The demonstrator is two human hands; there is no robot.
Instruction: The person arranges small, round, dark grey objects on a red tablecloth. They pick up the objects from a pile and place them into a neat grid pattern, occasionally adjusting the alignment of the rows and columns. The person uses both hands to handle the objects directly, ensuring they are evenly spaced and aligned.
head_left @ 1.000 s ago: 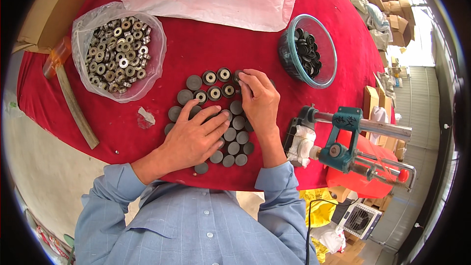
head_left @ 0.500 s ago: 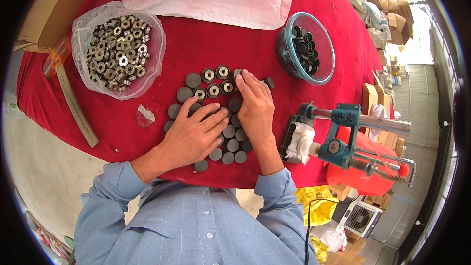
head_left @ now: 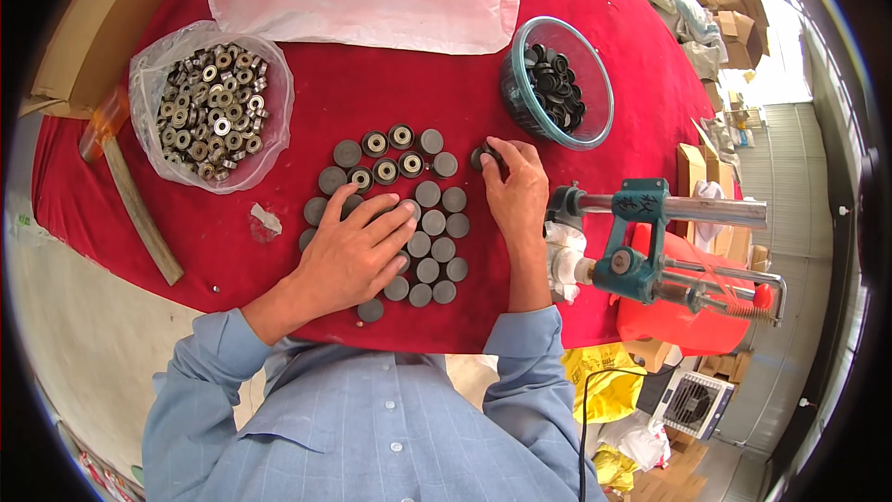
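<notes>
Several round dark grey caps (head_left: 427, 270) lie in rows on the red cloth (head_left: 307, 93). At the far side of the group, several caps hold a shiny ball bearing (head_left: 375, 143) in the middle. My left hand (head_left: 358, 246) lies palm down with fingers spread over the left part of the group, hiding some caps. To the right of the rows, my right hand (head_left: 520, 191) has its thumb and fingertips closed around a dark cap (head_left: 478, 159), which they partly cover.
A plastic bag of bearings (head_left: 279, 121) stands at the left, beside a wooden-handled hammer (head_left: 139, 204). A glass bowl (head_left: 606, 102) of black caps sits at the far right. Near my right forearm stands a teal hand press (head_left: 632, 251). White sacking (head_left: 362, 0) lies at the back.
My right hand has moved right, off the rows to the cap on their right, and has closed its fingers on it. My left hand stays spread over the caps. The view has shifted slightly.
</notes>
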